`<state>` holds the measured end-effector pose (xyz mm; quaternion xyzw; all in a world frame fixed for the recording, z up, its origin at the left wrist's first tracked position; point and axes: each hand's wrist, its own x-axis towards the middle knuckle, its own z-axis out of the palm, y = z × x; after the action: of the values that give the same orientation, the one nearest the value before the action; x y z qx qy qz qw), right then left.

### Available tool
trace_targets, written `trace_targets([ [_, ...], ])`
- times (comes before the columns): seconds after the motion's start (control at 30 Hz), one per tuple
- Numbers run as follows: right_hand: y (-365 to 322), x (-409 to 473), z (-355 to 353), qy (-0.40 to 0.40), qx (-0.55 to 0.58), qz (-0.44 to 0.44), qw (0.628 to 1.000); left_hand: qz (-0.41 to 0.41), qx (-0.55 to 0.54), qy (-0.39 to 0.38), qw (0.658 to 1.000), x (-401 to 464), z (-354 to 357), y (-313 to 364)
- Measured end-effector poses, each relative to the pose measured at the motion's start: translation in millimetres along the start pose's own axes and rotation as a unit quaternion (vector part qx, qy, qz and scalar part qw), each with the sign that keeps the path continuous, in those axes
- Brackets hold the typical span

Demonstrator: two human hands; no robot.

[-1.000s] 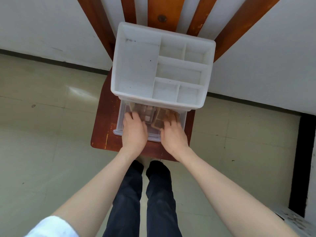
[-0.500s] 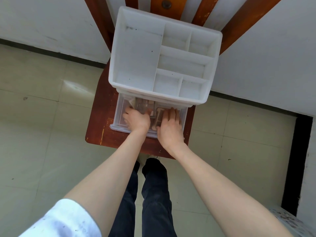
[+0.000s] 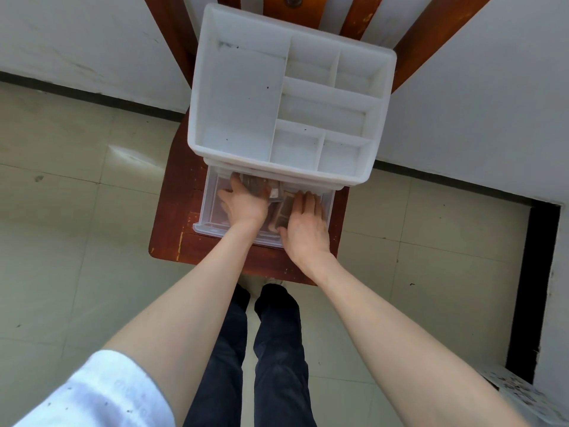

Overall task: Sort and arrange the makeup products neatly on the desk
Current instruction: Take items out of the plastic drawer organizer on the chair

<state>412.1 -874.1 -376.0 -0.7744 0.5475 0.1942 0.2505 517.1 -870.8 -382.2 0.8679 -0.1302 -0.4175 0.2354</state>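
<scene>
Head view: makeup products (image 3: pixel 278 208) are seen in the clear drawer (image 3: pixel 212 211) at the chair seat's (image 3: pixel 172 223) front edge, under left hand (image 3: pixel 246 204) and right hand (image 3: pixel 304 226); grip state cannot be told; light, slick cases judged best pinched by their edges.

One white organiser (image 3: pixel 246 97) stands on one wooden chair (image 3: pixel 175 217), its top split into six compartments. One clear drawer (image 3: pixel 212 208) is pulled out at the chair's front edge. Two hands are in it, left hand (image 3: pixel 246 203) and right hand (image 3: pixel 304 229). The makeup items (image 3: pixel 281 208) beneath number perhaps three; they blur together.
</scene>
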Motion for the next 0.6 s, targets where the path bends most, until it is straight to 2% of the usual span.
trace_targets([
  [0.1,0.4,-0.9,0.5,0.014,0.006,-0.002,1.0,0.013,0.028,-0.001,1.0,-5.4,1.9,-3.2],
  [0.23,-0.4,3.4,-6.2,0.024,-0.008,-0.006,1.0,-0.026,0.013,0.003,1.0,-8.2,0.0,-6.2],
  [0.4,-2.6,4.6,-10.1,0.024,-0.026,0.004,0.999,-0.018,-0.02,-0.005,1.0,-0.2,-9.7,-5.1],
  [0.6,-0.6,-1.2,-20.1,0.034,-0.019,-0.011,0.999,-0.102,-0.147,-0.059,0.982,5.3,-22.2,-8.6],
])
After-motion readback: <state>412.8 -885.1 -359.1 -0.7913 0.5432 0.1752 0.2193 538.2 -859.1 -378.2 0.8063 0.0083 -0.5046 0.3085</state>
